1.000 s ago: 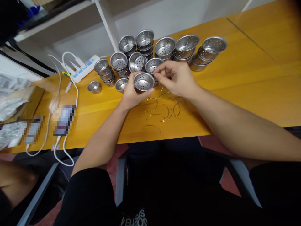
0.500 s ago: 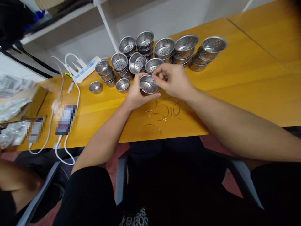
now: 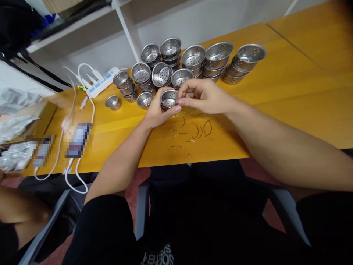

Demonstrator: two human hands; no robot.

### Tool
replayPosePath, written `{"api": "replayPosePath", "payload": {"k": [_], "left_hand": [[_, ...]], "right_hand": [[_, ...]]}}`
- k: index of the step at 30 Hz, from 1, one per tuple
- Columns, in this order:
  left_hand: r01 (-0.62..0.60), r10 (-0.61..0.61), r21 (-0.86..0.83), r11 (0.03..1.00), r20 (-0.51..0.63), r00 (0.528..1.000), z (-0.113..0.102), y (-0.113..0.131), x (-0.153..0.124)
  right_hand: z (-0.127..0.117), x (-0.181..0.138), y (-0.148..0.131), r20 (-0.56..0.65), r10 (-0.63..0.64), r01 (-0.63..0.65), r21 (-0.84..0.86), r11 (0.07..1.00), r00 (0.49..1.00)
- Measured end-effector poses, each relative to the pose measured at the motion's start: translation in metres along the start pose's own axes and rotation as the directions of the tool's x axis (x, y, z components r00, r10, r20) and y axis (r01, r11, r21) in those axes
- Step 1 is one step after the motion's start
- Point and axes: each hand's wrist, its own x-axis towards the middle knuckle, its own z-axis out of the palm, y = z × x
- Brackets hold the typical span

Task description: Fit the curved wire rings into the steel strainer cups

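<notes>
Yellow tabletop (image 3: pixel 275 92), white shelving (image 3: pixel 127 29) behind. Item: perforated steel cup (image 3: pixel 168 99), my left hand (image 3: pixel 156 112) wrapped round its wall, my right hand (image 3: pixel 204 96) pinched at its rim (on a wire or not, I could not tell). Judged light, rigid, slippery: hold by the wall. Curved wires (image 3: pixel 193 132) lay just below my grip.

The person wears plain black clothing (image 3: pixel 104 228) over the lap and both thighs. White block lettering (image 3: pixel 157 257) is printed on its front, cut off and unreadable. Both forearms are bare down to the left hand (image 3: pixel 156 114) and right hand (image 3: pixel 204 96). The 2 hands are bare too.
</notes>
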Motion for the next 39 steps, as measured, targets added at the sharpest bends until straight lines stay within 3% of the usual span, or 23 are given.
{"api": "replayPosePath", "payload": {"k": [8,12,18,25,32,39], "left_hand": [[-0.027,0.033,0.092,0.995,-0.059,0.998,0.010,0.001,0.004],[-0.027,0.031,0.130,0.991,-0.030,0.999,0.009,0.003,0.004],[-0.043,0.049,0.125,0.991,-0.043,0.998,0.010,0.004,0.003],[-0.043,0.058,0.134,0.990,-0.110,0.992,0.008,-0.007,0.007],[-0.009,0.028,0.124,0.992,-0.153,0.988,0.005,-0.006,0.010],[-0.068,0.088,0.154,0.986,-0.133,0.987,0.003,-0.005,0.007]], "right_hand": [[0.005,0.001,0.012,-0.052,0.065,-0.065,-0.001,0.998,0.997],[0.004,0.001,0.012,-0.042,0.064,-0.065,-0.026,0.998,0.997],[0.005,-0.001,0.004,-0.065,0.009,-0.013,-0.065,0.998,0.998],[0.001,-0.008,0.013,-0.207,-0.087,0.031,-0.258,0.966,0.974],[-0.012,-0.006,0.018,-0.111,-0.267,0.195,-0.434,0.880,0.957],[-0.002,-0.007,0.025,-0.018,-0.174,0.149,-0.439,0.886,0.985]]}}
